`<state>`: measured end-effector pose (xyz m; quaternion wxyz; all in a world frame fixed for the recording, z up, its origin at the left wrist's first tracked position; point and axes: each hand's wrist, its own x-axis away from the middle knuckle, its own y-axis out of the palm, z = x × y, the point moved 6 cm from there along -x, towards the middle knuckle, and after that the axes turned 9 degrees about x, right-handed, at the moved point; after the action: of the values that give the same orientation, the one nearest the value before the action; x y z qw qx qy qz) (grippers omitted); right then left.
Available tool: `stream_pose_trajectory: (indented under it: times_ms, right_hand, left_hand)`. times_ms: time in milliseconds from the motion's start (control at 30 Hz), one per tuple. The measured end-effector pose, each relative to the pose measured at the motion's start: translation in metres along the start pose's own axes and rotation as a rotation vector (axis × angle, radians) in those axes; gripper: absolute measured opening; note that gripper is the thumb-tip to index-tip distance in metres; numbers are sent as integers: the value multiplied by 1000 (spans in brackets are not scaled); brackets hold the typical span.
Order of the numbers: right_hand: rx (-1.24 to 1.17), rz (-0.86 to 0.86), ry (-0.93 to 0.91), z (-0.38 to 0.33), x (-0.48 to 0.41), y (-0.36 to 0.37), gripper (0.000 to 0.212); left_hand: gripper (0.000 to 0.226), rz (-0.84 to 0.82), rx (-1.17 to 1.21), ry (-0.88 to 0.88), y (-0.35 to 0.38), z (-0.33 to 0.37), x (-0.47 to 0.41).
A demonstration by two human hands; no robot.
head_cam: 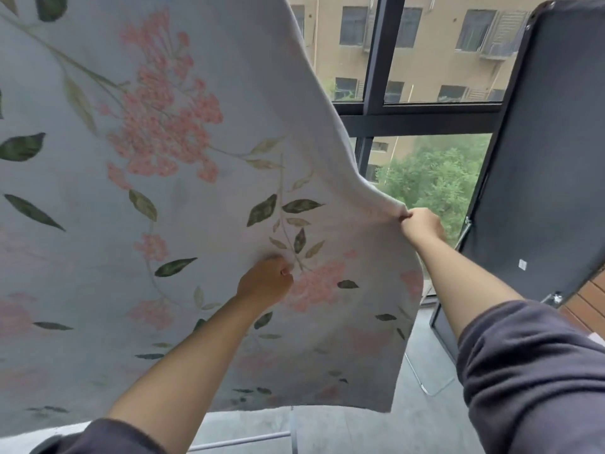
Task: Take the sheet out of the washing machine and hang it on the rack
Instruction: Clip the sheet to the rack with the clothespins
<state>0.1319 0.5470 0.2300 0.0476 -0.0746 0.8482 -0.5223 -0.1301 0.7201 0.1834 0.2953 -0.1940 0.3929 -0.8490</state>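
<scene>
Filling the left and centre of the frame, what is seen?

A pale sheet (183, 178) printed with pink flowers and green leaves is seen, spread wide and held up. Its top runs out of the upper edge, so what bears it cannot be told.

How is it held?

Its face is pinched at lower centre by the left hand (266, 280), fingers curled into the cloth. Its right edge is gripped at centre right by the right hand (422, 224), closed round a bunched fold, and the edge is drawn out to a point there.

Where is the rack?

Pale bars of the rack (242, 441) are seen at the bottom edge, below the sheet's lower hem.

What is seen behind?

A dark-framed window (376, 106) is seen at upper right, with a tan building (435, 63) and trees (435, 178) beyond. A dark panel (550, 158) is tilted at the right edge.
</scene>
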Motion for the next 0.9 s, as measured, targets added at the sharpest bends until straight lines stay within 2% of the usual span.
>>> stream_pose_trajectory:
  times_ms: [100,200,300,367,500,567,700,833,900]
  right_hand:
    - [-316,-100,-48,-31,-7,21,31]
    - [-434,-379,-220,-73,-1,76,34]
    - [-513,-802,-231,-102,70,111,33]
    - [-501,-962,-282,-110,102,121,32]
    - [-614,-883,-274,-112,105,130,38]
    - [-739,-809,-201,-112,102,130,43]
    - [-875,-556,-61,-93,114,126,51]
    - [-906,-393,-108,-78,160,125,38]
    - [-924,-333,-136,-78,193,124,38]
  left_hand:
    - [20,7,1,-9,-3,-2,-1]
    - [15,-72,21,-42,-4,-7,-1]
    - [20,-153,-56,4,-4,-12,3]
    - [25,-161,-98,24,-6,-19,7]
    - [30,-130,-57,-12,-15,-34,13]
    - [30,-126,-40,-14,-16,-37,17]
    - [28,-111,37,-21,-20,-52,33]
    - [24,-71,179,-52,-30,-81,56]
    - [22,-41,246,-48,-39,-98,72]
